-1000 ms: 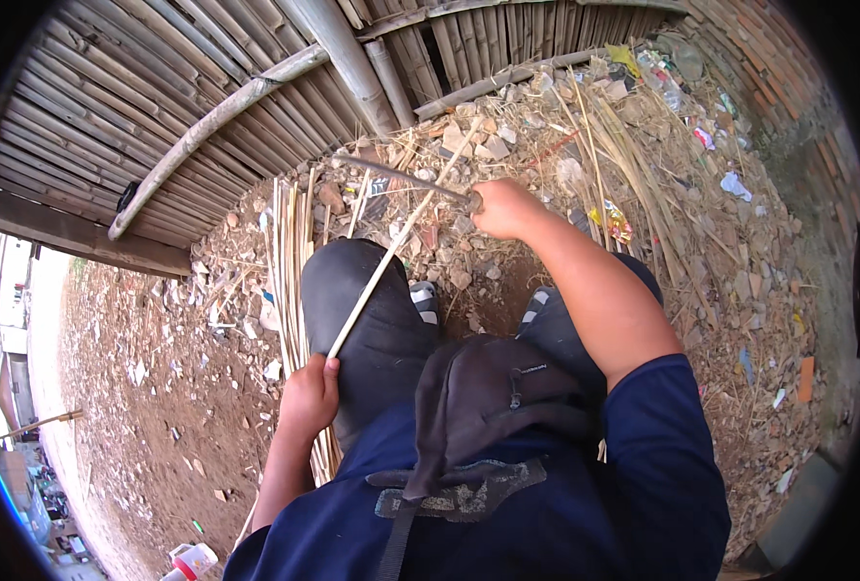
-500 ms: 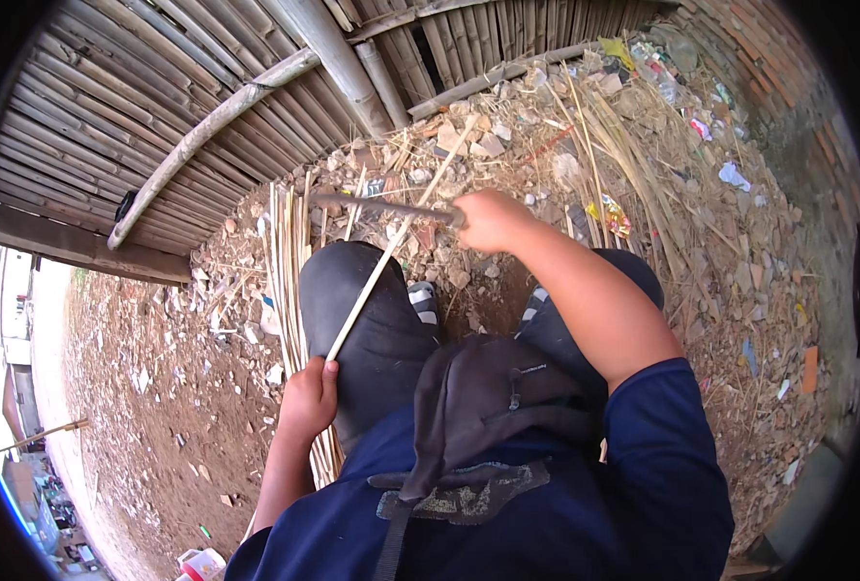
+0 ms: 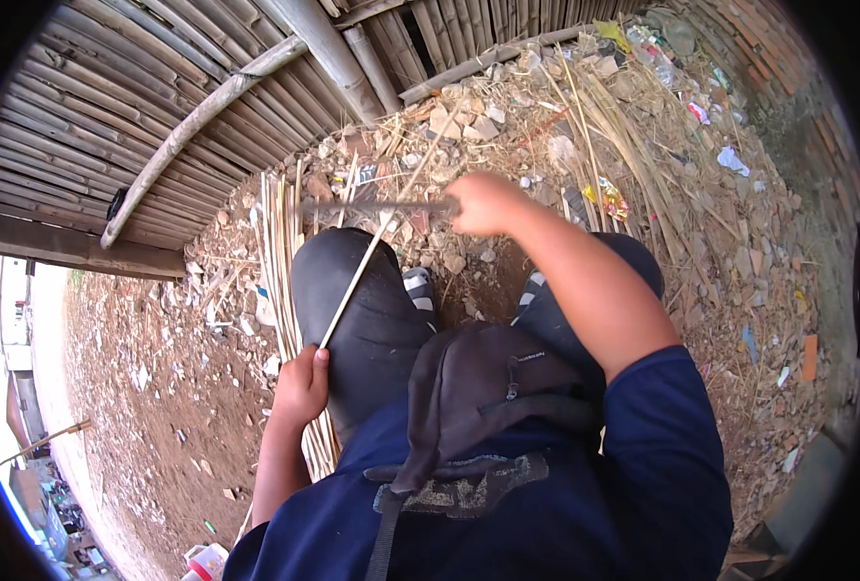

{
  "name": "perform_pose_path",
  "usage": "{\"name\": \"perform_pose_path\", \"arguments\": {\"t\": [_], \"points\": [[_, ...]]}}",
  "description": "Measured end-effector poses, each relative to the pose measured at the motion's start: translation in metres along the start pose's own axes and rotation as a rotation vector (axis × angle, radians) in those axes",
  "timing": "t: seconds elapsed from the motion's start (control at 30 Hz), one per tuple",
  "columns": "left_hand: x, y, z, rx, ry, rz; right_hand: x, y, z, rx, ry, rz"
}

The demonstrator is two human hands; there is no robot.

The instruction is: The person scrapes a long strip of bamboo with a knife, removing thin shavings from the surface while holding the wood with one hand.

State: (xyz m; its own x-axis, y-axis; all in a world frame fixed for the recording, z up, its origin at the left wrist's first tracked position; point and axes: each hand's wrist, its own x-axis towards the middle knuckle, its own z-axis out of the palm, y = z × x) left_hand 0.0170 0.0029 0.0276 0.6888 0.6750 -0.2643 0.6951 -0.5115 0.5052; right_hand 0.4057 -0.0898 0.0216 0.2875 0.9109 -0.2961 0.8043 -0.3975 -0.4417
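Observation:
A long pale strip, apparently split bamboo [image 3: 357,274], slants from my left knee away toward the rubble. Its near end is gripped by my left hand [image 3: 301,385], thumb on top. My right hand [image 3: 488,204] is closed round the handle of a dark, long-bladed knife [image 3: 377,206]. The blade, smeared by motion, points left and crosses the strip beyond my knee. Whether it touches the strip I cannot tell. Just left of my left leg lies a bundle of similar pale strips [image 3: 278,232], partly hidden by the leg and my left forearm.
A slatted bamboo wall [image 3: 139,107] with thick poles stands ahead and to the left. Stones and litter cover the ground [image 3: 159,387]. More long dry strips [image 3: 623,145] lie at the far right, near a brick wall [image 3: 749,58]. A dark bag [image 3: 488,387] rests on my lap.
The knife blade has swung from tilting down toward my right hand to nearly level. My right hand has shifted slightly left and up; my left hand still grips the strip.

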Motion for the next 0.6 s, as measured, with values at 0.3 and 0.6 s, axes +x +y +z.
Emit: {"name": "perform_pose_path", "arguments": {"t": [0.3, 0.6], "points": [[-0.004, -0.004, 0.006, 0.078, 0.076, 0.061, -0.003, -0.002, 0.004, 0.110, 0.086, 0.086], [0.003, 0.006, 0.005, 0.083, 0.100, 0.098, -0.002, 0.009, -0.006, 0.068, -0.153, 0.067]]}}
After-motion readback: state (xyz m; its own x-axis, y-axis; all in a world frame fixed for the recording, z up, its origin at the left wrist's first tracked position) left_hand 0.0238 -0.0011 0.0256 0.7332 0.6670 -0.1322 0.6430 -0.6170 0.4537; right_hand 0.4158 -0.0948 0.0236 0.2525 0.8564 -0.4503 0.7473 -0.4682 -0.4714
